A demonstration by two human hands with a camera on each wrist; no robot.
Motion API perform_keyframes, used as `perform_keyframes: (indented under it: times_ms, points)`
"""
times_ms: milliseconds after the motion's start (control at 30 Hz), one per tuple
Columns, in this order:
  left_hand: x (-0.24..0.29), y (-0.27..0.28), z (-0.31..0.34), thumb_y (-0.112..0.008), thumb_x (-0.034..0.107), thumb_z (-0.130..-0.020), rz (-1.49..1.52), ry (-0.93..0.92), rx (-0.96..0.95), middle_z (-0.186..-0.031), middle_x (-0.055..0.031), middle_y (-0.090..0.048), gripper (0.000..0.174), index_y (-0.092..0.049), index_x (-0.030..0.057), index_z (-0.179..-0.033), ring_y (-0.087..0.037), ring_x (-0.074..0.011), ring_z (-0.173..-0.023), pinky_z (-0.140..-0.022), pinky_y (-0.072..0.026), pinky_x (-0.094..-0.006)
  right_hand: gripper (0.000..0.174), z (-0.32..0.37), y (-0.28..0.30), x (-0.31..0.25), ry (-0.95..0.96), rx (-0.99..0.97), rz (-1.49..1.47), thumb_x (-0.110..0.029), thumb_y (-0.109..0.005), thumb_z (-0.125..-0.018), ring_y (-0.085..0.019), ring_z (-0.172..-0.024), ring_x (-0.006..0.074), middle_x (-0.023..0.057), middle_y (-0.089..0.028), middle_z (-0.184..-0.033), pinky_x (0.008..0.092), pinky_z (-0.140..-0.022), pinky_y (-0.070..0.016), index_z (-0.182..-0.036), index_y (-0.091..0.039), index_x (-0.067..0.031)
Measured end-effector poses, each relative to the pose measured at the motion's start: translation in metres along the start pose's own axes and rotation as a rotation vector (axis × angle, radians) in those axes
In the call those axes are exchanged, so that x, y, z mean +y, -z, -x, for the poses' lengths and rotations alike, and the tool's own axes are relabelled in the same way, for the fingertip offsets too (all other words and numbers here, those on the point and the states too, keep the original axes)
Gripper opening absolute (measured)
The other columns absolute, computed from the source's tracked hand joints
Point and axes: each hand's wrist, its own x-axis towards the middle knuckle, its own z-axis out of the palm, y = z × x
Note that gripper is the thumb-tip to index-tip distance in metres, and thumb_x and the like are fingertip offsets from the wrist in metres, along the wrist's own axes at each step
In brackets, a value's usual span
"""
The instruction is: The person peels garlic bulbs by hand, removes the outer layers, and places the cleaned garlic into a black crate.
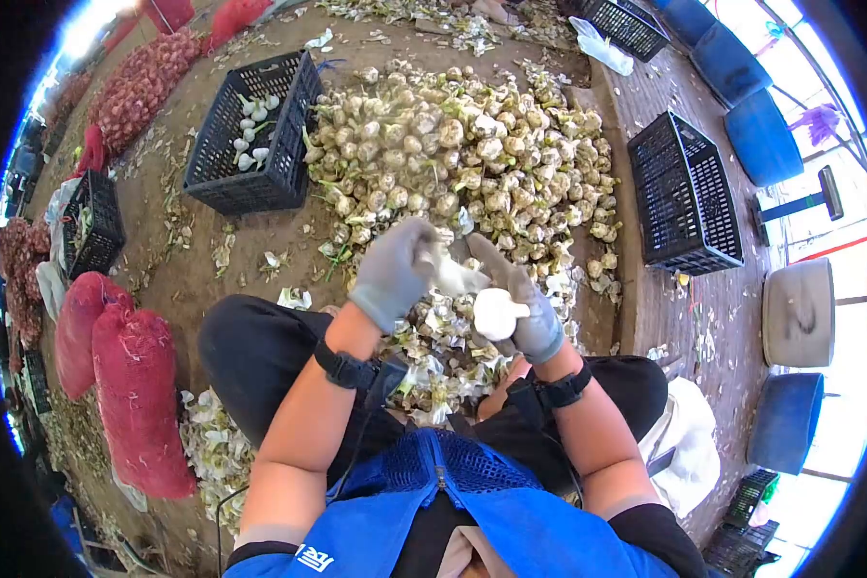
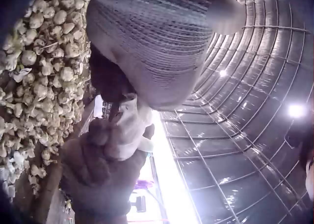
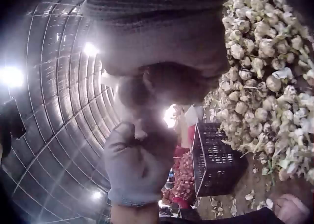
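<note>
Both hands wear grey gloves and meet over the lap. My right hand grips a white garlic bulb, its short stem pointing right in the head view. Curled fingers of my left hand pinch pale, blurred garlic skin just left of the bulb. Close up in the left wrist view, the bulb lies between the two hands, partly hidden by fingers. A big heap of unpeeled garlic bulbs spreads ahead of the hands, and loose skins litter the ground under them.
A black crate holding several white bulbs stands ahead on the left. Another black crate is on the boards at right. Red mesh sacks lie at left; blue tubs line the right edge.
</note>
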Motion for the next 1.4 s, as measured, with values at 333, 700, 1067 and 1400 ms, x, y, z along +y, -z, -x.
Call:
perform_keyframes:
  times_ms: [333,700,1067,1400]
  points:
    - [-0.002,-0.040,0.028,-0.068,0.014,-0.077,-0.388,-0.127,-0.214,-0.117,-0.0172,-0.057,0.055,-0.047,0.0113,-0.128,-0.058,-0.0304,-0.103,-0.086,-0.0472,-0.0390,0.044,-0.019,0.021,0.046,-0.026,0.475,-0.019,-0.033,-0.040,-0.100,-0.065,-0.084,0.0167,0.0095,-0.061,-0.101,0.0281,-0.069,-0.0558,-0.133,-0.041,-0.0047]
    - [-0.005,-0.048,0.021,-0.063,-0.002,-0.083,0.546,-0.109,0.055,-0.091,-0.0083,-0.061,0.018,-0.056,0.0014,-0.099,-0.060,-0.0154,-0.085,-0.078,-0.0463,-0.0256,0.041,-0.017,0.021,0.039,0.083,0.301,-0.002,-0.005,-0.051,-0.087,-0.054,-0.106,0.0140,0.0091,-0.057,-0.117,0.0266,-0.094,-0.0424,-0.127,-0.048,0.0027]
    - [0.007,-0.025,0.020,-0.066,0.000,-0.067,-0.105,-0.476,0.037,-0.087,-0.0104,-0.059,0.025,-0.059,0.0075,-0.090,-0.058,-0.0332,-0.087,-0.075,-0.0474,-0.0397,0.028,-0.016,0.021,0.035,0.106,0.492,0.477,-0.019,-0.065,-0.083,-0.056,-0.072,0.0103,0.0055,-0.063,-0.078,0.0259,-0.067,-0.0465,-0.101,-0.061,0.0033]
    - [0.002,-0.027,0.020,-0.067,0.011,-0.059,-0.329,-0.604,0.064,-0.091,-0.0084,-0.057,0.033,-0.060,0.0109,-0.091,-0.057,-0.0307,-0.089,-0.076,-0.0482,-0.0404,0.024,-0.013,0.028,0.041,0.123,0.510,0.762,-0.021,-0.059,-0.080,-0.061,-0.067,0.0277,0.0178,-0.063,-0.073,0.0342,-0.064,-0.0471,-0.089,-0.063,0.0013]
